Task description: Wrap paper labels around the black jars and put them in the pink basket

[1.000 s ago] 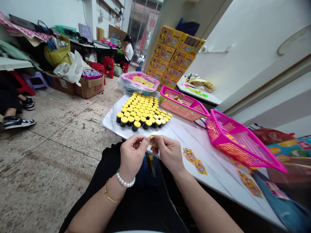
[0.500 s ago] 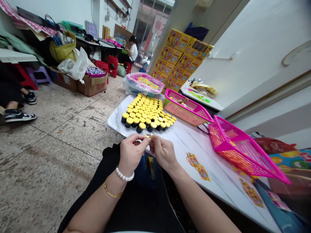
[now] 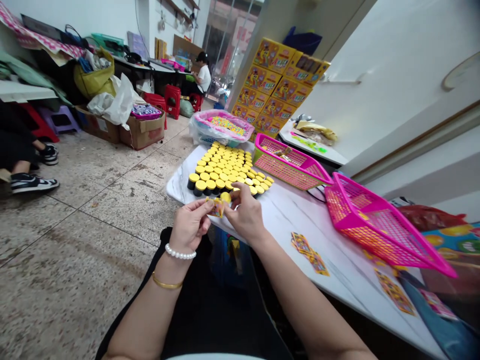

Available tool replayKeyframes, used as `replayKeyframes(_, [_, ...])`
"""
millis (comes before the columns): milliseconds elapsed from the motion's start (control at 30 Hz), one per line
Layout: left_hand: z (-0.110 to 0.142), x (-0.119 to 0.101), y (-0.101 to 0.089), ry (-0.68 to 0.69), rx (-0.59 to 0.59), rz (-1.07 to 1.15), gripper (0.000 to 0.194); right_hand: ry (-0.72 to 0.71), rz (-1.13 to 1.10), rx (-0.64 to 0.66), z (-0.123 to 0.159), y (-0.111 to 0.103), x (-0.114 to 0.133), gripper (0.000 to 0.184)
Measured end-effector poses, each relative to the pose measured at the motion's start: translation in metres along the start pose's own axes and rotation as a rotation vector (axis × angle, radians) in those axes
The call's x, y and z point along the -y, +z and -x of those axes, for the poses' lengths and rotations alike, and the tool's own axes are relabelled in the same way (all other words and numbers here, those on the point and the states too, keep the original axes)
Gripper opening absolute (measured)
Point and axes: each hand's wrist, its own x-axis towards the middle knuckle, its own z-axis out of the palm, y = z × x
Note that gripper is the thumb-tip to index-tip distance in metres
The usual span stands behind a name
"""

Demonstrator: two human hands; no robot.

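Observation:
A small printed sticker (image 3: 215,207) in yellow, orange and red is pinched between the thumb and fingers of my left hand (image 3: 188,222), just over the table's front edge. Close beside it, my right hand (image 3: 245,212) has its thumb and fingers around a small jar with a yellow lid (image 3: 225,197); the jar's body is mostly hidden. Directly behind stand several rows of dark jars with yellow lids (image 3: 225,162), upright and packed together. More printed stickers (image 3: 310,254) lie in an overlapping pile on the white tabletop (image 3: 277,220), right of my right hand.
Two pink mesh baskets, one nearer (image 3: 375,225) and one farther (image 3: 288,165), line the table's right side. A plastic-lined basin (image 3: 223,127) of colourful pieces sits behind the jars. Yellow cartons (image 3: 273,85) are stacked beyond. Another person (image 3: 202,77) sits far back; someone's shoes (image 3: 33,183) show at left.
My hands have come apart from their shared hold on the small printed piece. The left keeps the sticker and shifts left; the right has reached forward to a jar at the front row.

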Motion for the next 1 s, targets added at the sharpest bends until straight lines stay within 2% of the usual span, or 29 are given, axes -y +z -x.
replayKeyframes(100, [-0.003,0.002,0.0,-0.068,-0.001,0.051,0.028,0.008,-0.156,0.064,0.011,-0.022,-0.009,0.035])
replayKeyframes(233, [-0.005,0.006,0.004,-0.129,0.024,0.102,0.024,0.279,-0.665,0.09,0.016,-0.051,-0.013,0.029])
replayKeyframes(333, [-0.005,0.007,0.009,-0.161,0.031,0.121,0.023,0.332,-0.875,0.114,0.017,-0.058,-0.01,0.025])
replayKeyframes(533, [-0.003,0.009,0.013,-0.167,0.054,0.172,0.025,0.291,-0.717,0.103,0.02,-0.056,0.002,0.022])
replayKeyframes(700, [-0.003,0.015,0.013,-0.092,0.059,0.12,0.028,0.195,-0.538,0.165,0.026,-0.062,0.012,0.024])
replayKeyframes(800, [-0.002,0.019,0.012,-0.059,0.06,0.073,0.031,0.166,-0.411,0.121,0.03,-0.063,0.016,0.025])
replayKeyframes(867, [-0.001,0.019,0.012,-0.049,0.061,0.046,0.035,0.166,-0.415,0.083,0.031,-0.062,0.018,0.025])
replayKeyframes(1000, [-0.001,0.017,0.01,-0.01,0.067,-0.02,0.038,0.197,-0.605,0.103,0.031,-0.055,0.017,0.023])
